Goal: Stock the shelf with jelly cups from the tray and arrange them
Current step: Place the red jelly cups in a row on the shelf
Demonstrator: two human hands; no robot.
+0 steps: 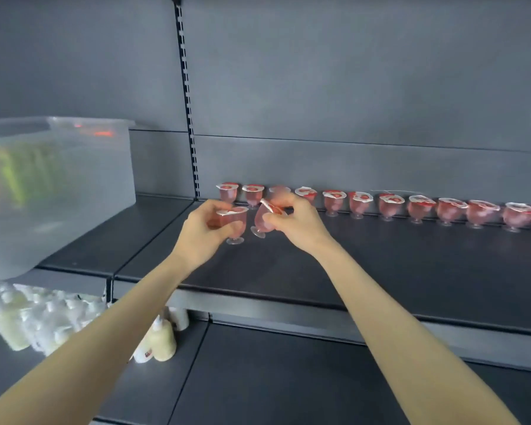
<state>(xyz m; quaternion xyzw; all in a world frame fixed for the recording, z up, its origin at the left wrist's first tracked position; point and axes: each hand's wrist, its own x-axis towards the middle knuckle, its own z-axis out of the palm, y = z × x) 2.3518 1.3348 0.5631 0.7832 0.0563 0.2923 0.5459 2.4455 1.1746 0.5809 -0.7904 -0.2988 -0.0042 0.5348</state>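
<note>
Shelf (380, 265): jelly cups' (362, 204) labels blurred, unreadable

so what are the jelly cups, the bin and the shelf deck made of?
Jelly cups: clear glossy plastic, probably; pink filling shows through, foil-like peel lids.
Bin: translucent frosted plastic; contents show through blurred.
Shelf deck: dark matte surface, likely painted metal.

Both bare forearms reach up and forward, converging toward the middle. The left hand (210, 230) is turned palm inward, fingers curled closed around what it holds, thumb on the near side. The right hand (292, 223) sits just beside it, knuckles up, fingertips pinched shut. The two hands are close, nearly touching, wrists level, elbows low and spread wide.
</note>
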